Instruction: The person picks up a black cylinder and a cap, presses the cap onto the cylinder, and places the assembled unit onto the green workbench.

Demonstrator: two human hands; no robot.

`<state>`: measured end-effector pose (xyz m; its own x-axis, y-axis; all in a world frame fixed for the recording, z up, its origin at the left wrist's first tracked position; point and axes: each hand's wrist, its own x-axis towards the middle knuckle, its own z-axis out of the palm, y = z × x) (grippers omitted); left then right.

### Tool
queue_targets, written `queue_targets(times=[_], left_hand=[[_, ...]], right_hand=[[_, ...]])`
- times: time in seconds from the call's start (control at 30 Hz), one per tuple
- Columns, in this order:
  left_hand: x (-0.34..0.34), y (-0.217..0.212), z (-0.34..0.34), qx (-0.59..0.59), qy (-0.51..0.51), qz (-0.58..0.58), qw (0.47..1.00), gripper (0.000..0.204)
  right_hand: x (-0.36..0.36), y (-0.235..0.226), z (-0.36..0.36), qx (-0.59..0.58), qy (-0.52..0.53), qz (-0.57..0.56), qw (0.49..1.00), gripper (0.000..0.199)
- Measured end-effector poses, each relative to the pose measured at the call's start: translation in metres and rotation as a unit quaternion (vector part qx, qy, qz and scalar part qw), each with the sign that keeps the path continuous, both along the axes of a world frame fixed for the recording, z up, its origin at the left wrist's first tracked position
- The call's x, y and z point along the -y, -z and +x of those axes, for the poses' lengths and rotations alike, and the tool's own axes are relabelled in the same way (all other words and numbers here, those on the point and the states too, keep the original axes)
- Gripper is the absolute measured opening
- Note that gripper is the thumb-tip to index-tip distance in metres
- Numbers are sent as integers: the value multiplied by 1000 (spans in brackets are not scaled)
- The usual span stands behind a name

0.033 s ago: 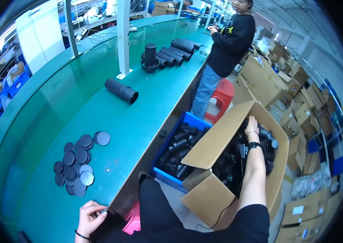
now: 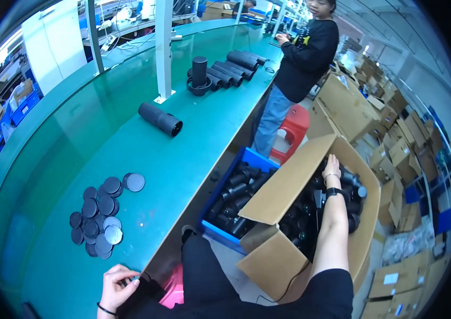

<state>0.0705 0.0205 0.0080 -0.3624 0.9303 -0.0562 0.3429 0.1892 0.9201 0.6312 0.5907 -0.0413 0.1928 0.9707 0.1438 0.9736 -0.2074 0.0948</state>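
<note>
My right hand reaches into an open cardboard box of black cylindrical parts. Its fingers stretch out near the far wall, over the parts; what lies under the palm is hidden. At the near edge of the green table, my left hand has its fingers and thumb curled at the rim. Beyond that hand lies a loose cluster of round black discs, one with a shiny, pale face. A black tube lies alone farther up the table.
More black tubes stand and lie at the far end, past a white post. A blue bin of black parts sits between table and box. A person stands beyond a red stool. Cardboard boxes crowd the right.
</note>
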Motion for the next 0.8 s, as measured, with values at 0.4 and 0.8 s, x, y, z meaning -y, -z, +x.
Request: queue_targets(times=[0.4, 0.8], left_hand=[[-3, -12, -1, 64, -29, -37, 997, 25], [-4, -9, -21, 114, 100, -27, 988, 26]], right_hand=[[-6, 28, 24, 25, -60, 134, 989, 54], [131, -254, -120, -255, -280, 311, 872, 56]])
